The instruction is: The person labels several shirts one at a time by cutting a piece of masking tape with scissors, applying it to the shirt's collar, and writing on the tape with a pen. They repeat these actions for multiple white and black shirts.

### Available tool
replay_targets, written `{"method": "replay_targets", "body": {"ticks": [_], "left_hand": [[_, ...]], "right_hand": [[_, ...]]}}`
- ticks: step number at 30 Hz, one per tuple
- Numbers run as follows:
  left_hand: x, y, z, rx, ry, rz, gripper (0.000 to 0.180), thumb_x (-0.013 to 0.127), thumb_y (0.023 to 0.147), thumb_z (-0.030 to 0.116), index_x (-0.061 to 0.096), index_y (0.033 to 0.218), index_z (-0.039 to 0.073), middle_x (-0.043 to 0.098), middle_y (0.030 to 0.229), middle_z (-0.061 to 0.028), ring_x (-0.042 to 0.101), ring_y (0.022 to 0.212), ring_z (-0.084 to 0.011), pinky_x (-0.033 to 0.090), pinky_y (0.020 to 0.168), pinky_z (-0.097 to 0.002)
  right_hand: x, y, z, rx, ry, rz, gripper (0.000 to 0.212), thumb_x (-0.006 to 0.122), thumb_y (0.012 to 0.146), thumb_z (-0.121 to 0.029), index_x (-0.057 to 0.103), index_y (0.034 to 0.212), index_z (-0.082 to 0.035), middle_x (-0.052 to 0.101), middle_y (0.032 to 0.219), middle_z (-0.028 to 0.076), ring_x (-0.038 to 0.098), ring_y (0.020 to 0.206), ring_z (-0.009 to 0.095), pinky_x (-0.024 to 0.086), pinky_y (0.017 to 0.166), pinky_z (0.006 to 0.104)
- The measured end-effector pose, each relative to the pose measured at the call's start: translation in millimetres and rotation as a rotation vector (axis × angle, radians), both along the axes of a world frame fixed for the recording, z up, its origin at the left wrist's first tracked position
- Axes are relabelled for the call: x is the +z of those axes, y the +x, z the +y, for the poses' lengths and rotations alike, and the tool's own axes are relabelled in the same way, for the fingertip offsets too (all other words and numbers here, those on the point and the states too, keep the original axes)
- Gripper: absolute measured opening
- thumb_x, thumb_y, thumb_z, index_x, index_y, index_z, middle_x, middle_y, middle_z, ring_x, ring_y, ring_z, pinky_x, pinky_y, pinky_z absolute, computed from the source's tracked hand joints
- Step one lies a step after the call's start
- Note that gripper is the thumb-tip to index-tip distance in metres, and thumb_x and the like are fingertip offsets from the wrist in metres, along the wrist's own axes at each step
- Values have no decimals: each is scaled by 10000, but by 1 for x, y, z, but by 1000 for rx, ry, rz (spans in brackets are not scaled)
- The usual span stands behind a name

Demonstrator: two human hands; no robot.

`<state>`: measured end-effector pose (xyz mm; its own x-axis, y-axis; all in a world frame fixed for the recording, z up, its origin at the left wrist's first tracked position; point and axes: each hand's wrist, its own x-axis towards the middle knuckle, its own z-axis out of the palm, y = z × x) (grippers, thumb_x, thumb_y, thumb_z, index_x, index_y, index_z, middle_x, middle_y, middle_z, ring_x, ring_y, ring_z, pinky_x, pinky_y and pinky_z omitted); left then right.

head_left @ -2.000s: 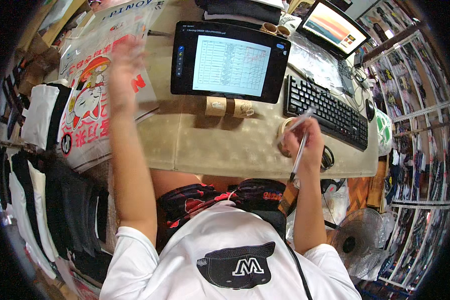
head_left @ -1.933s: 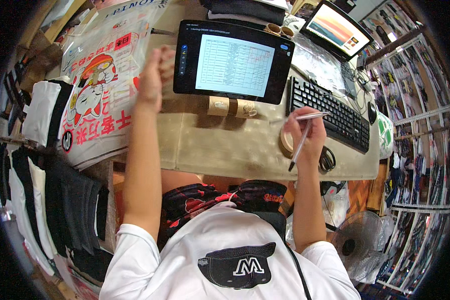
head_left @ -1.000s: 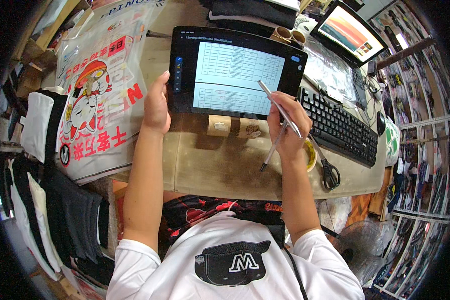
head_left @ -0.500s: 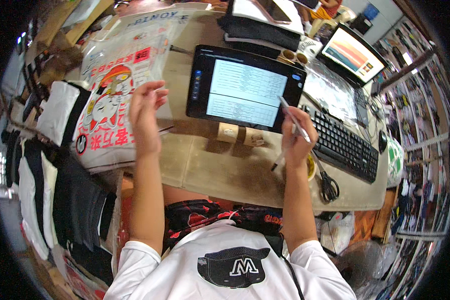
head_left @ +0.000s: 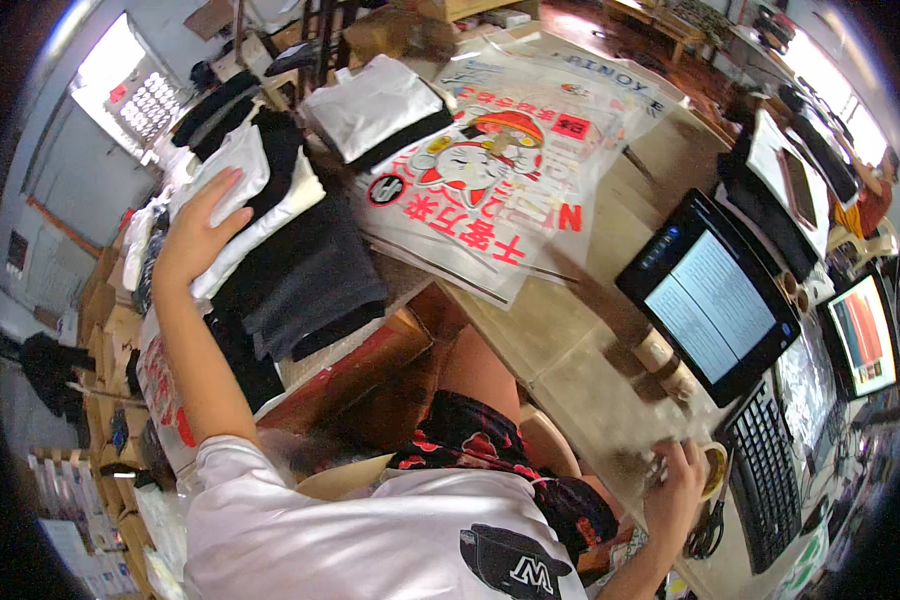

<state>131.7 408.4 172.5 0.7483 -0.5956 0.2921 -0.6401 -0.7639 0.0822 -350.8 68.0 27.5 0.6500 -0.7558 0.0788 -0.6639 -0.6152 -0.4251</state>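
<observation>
My left hand (head_left: pixel 198 228) lies with fingers stretched out on a white folded garment (head_left: pixel 232 180) at the left. That garment is on top of a pile of folded cloth. Next to it are dark folded garments (head_left: pixel 315 275). My right hand (head_left: pixel 678 490) is low over the table's near right part, fingers bent down and smeared by motion; whether the stylus is in it I cannot make out. Close beside this hand are a roll of yellowish tape (head_left: pixel 713 470) and black-handled scissors (head_left: pixel 708 530). A tablet (head_left: pixel 715 300) showing a lined document stands beyond it.
A printed plastic bag (head_left: pixel 490 180) is spread on the table (head_left: pixel 570 340). A white and black folded bundle (head_left: pixel 380 110) lies behind the dark garments. A black keyboard (head_left: pixel 765 470) and a lit monitor (head_left: pixel 863 330) are at the right. A person (head_left: pixel 875 195) sits at the far right.
My view has turned left. My left hand has gone from above the plastic bag to the garment pile. My right hand has left the tablet and dropped toward the table near the tape.
</observation>
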Motion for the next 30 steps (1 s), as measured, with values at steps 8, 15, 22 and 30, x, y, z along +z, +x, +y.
{"method": "replay_targets", "body": {"ticks": [8,15,22,30], "left_hand": [[11,58,31,314,-457,39,697,506,941,540,497,1355,-20,502,1365,-221,474,1265,-333,313,1095,-401],[-69,-75,-90,-72,-351,220,494,562,971,313,504,1324,-28,558,1281,-190,517,1193,-287,344,1065,-382],[-103,-89,-195,-166,-1220,1656,537,554,968,387,527,1295,-38,590,1274,-126,582,1123,-203,439,993,-342],[33,32,-74,-78,-945,371,532,553,959,394,525,1330,13,574,1311,-128,582,1134,-219,431,1011,-341]], "right_hand": [[-27,11,-30,32,-16,-67,183,645,780,-46,660,959,-78,569,875,131,568,879,351,475,761,452],[-10,-49,-35,-412,255,-459,202,632,803,35,677,983,-44,658,934,123,646,864,246,498,763,309],[2,-112,-26,-448,29,-334,135,541,950,-80,658,983,-22,689,914,76,643,856,183,486,795,299],[6,-104,-34,-391,62,-454,270,483,1017,-224,634,1002,-2,678,958,68,603,883,141,446,850,278]]}}
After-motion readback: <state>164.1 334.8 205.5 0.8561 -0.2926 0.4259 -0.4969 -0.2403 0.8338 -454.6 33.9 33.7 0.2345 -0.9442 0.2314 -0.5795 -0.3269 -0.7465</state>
